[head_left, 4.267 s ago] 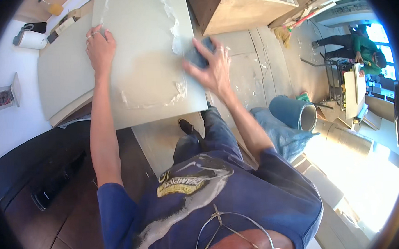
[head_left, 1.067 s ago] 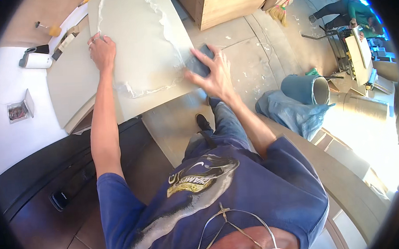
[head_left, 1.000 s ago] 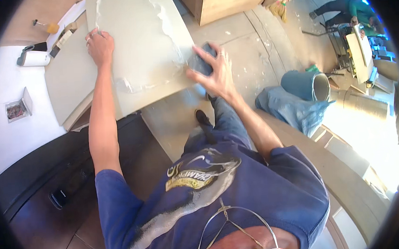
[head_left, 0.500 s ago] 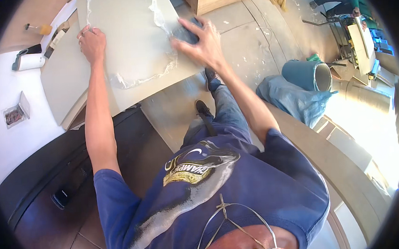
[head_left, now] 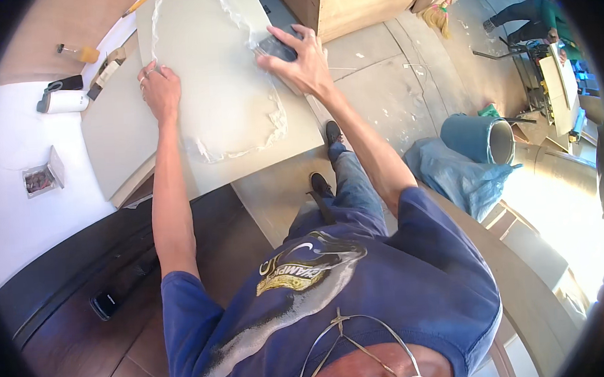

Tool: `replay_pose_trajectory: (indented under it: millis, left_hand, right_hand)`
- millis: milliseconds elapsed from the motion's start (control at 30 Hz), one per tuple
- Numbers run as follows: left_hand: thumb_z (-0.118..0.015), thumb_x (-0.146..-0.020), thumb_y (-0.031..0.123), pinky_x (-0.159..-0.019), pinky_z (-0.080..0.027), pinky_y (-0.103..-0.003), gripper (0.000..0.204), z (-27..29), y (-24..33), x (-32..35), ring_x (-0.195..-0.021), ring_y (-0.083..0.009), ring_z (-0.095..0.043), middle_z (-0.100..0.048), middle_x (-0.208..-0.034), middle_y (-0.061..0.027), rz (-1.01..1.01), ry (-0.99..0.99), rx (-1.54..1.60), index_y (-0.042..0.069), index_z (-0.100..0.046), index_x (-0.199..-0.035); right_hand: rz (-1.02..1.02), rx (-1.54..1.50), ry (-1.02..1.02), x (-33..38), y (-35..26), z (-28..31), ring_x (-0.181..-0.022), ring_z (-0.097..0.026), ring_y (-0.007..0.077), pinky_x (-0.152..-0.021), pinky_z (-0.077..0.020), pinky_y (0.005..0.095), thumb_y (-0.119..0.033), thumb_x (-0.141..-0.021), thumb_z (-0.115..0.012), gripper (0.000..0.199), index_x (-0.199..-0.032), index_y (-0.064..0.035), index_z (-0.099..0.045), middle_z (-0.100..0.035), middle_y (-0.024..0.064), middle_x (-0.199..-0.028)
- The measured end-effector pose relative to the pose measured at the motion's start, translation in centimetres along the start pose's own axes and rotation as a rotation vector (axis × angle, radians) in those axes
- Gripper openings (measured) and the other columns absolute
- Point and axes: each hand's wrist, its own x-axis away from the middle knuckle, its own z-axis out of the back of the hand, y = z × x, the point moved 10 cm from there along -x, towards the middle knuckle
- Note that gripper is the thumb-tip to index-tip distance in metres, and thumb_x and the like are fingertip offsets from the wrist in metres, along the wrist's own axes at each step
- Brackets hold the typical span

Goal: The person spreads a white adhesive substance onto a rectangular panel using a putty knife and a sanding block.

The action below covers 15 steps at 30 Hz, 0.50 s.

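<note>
A pale flat panel (head_left: pixel 229 97) lies in front of me, with ragged whitish residue (head_left: pixel 271 125) in a line along its sides and near end. My left hand (head_left: pixel 160 92) rests at the panel's left edge, its fingers apart and slightly bent against the surface. At the right edge, my right hand (head_left: pixel 306 65) is closed around a dark, block-shaped piece (head_left: pixel 277 48), thumb on the near side and fingers over the far side. The block touches the panel's edge; its underside is hidden. Under the panel, another pale board (head_left: pixel 118 140) sticks out to the left.
A white roll (head_left: pixel 65 101) and a yellow-handled tool (head_left: pixel 80 53) lie at the far left. A wooden cabinet (head_left: pixel 367 4) stands beyond my right hand. On the right are a blue drum (head_left: pixel 473 138), a blue plastic sheet (head_left: pixel 451 174) and another person (head_left: pixel 525 20).
The view has shifted, so the panel sits lower and farther right. My right hand has closed in on the panel's right edge with the dark block. My left hand stays at the left edge.
</note>
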Motion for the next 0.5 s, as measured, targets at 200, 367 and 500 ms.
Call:
replay_pose_trajectory:
  millis: [200,367,500]
  left_hand:
    - [-0.052,-0.102,0.023,-0.103,-0.048,-0.055,0.040,0.1,0.5,0.2,-0.124,-0.0441,-0.059,-0.051,-0.144,-0.0239,0.058,-0.046,0.036,0.001,-0.058,-0.135]
    - [-0.051,-0.104,0.020,-0.107,-0.045,-0.054,0.039,0.5,0.3,0.3,-0.131,-0.0445,-0.053,-0.048,-0.147,-0.0253,0.057,-0.038,0.043,0.001,-0.055,-0.138]
    - [-0.051,-0.104,0.018,-0.110,-0.043,-0.053,0.038,0.6,0.5,0.3,-0.135,-0.0435,-0.050,-0.047,-0.148,-0.0257,0.059,-0.036,0.046,0.002,-0.055,-0.138]
  right_hand:
    - [-0.037,-0.066,-0.147,11.7,1.9,2.4,-0.142,-0.039,0.0488,-0.116,-0.0311,0.0595,-0.051,-0.073,-0.084,0.081,-0.144,-0.0183,-0.064,-0.039,0.0335,-0.153]
    - [-0.018,-0.140,-0.155,4.1,2.2,0.5,-0.137,-0.043,0.0487,-0.114,-0.0340,0.0574,-0.048,-0.072,-0.085,0.081,-0.145,-0.0193,-0.064,-0.041,0.0357,-0.150]
    - [0.111,-0.171,-0.018,-16.2,3.6,-6.2,-0.139,-0.045,0.0443,-0.115,-0.0348,0.0548,-0.062,-0.072,-0.081,0.081,-0.140,-0.0206,-0.068,-0.046,0.0294,-0.150]
